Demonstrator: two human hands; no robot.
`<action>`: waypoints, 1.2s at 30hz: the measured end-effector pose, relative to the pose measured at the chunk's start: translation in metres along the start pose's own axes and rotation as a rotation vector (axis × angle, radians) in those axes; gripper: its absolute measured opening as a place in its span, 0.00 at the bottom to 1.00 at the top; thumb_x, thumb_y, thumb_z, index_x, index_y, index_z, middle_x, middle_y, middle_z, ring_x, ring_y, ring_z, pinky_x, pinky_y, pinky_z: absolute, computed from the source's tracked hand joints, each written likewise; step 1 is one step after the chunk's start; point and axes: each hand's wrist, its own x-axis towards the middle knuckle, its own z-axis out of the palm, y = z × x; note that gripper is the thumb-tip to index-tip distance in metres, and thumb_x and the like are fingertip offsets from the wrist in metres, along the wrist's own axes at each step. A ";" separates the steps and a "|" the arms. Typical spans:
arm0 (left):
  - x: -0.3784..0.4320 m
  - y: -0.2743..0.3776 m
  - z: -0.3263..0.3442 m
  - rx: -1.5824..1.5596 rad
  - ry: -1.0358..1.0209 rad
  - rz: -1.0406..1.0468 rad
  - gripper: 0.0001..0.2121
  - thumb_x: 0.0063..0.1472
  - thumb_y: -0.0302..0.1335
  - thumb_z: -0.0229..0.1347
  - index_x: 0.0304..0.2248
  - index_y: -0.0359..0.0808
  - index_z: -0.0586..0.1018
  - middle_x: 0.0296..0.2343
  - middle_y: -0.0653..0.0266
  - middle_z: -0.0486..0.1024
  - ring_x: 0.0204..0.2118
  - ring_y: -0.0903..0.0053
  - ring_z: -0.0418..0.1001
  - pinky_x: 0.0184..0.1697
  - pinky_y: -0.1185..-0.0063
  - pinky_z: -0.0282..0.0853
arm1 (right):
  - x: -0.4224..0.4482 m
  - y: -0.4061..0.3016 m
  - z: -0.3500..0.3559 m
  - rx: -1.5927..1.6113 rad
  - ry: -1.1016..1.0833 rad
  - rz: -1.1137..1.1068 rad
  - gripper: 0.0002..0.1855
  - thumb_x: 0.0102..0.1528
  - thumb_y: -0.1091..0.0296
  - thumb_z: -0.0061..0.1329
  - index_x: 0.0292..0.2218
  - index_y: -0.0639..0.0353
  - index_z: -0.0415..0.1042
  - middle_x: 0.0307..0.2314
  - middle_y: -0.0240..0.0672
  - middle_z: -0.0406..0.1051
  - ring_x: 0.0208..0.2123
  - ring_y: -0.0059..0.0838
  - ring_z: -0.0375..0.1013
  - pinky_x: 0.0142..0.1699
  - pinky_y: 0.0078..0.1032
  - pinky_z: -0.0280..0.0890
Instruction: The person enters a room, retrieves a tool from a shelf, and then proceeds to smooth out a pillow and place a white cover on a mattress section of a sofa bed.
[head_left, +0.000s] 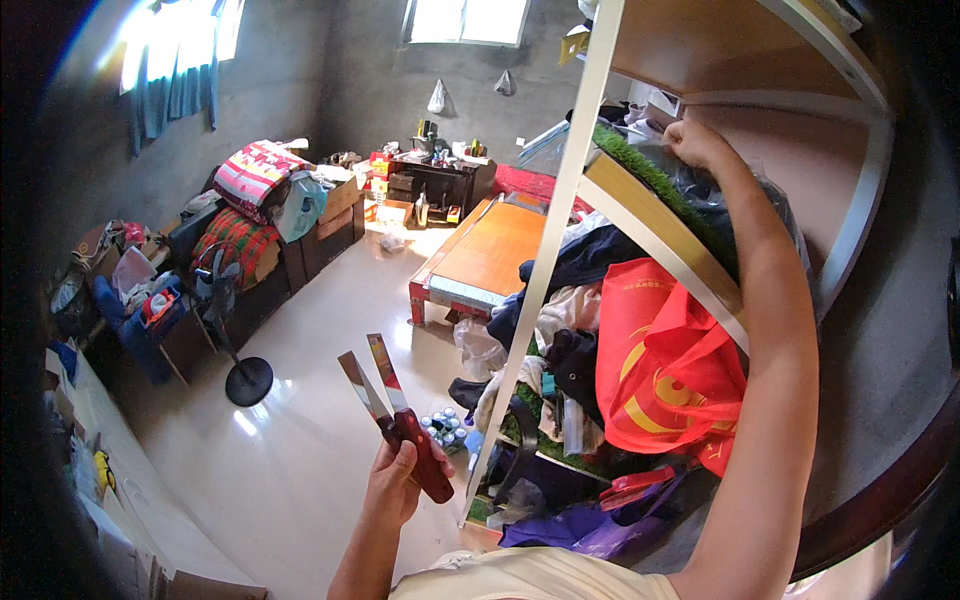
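Observation:
My left hand (401, 480) grips two knives by their dark reddish-brown handles (424, 459). Their blades (365, 388) point up and away from me, spread slightly apart over the floor. My right arm stretches up to the right, and my right hand (699, 144) is curled above the upper shelf of a metal-framed rack (664, 240). Beneath that hand lie dark clear plastic wrapping (686, 176) and pale cloth items (643, 124). Whether its fingers hold any of this cannot be made out. Green artificial turf (645, 165) lines the shelf.
A pale upright post (559, 225) stands between my hands. Below the shelf hang a red bag (660, 360) and piled clothes (577, 307). A purple bag (585, 529) lies low. Beyond are a wooden bed (487, 247), a standing fan (244, 379) and a dark desk (450, 180).

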 end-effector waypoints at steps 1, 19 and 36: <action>0.001 0.003 -0.001 0.010 -0.020 0.003 0.15 0.61 0.38 0.47 0.41 0.36 0.64 0.28 0.59 0.70 0.29 0.68 0.72 0.32 0.73 0.68 | -0.003 0.000 -0.001 -0.002 0.000 0.004 0.13 0.49 0.67 0.47 0.38 0.56 0.74 0.36 0.43 0.73 0.38 0.36 0.73 0.43 0.31 0.65; 0.008 0.032 0.017 0.022 -0.242 -0.043 0.22 0.58 0.41 0.51 0.44 0.35 0.62 0.28 0.58 0.70 0.31 0.67 0.72 0.33 0.71 0.69 | -0.118 -0.016 -0.025 0.008 0.022 0.111 0.25 0.41 0.56 0.52 0.38 0.64 0.73 0.34 0.50 0.72 0.37 0.40 0.73 0.43 0.29 0.64; 0.016 0.024 0.044 -0.328 -0.480 -0.230 0.18 0.61 0.38 0.47 0.44 0.33 0.62 0.32 0.58 0.70 0.38 0.62 0.73 0.40 0.68 0.70 | -0.170 -0.009 -0.016 -0.031 0.475 0.040 0.30 0.54 0.40 0.38 0.49 0.52 0.63 0.40 0.48 0.69 0.44 0.46 0.68 0.45 0.37 0.62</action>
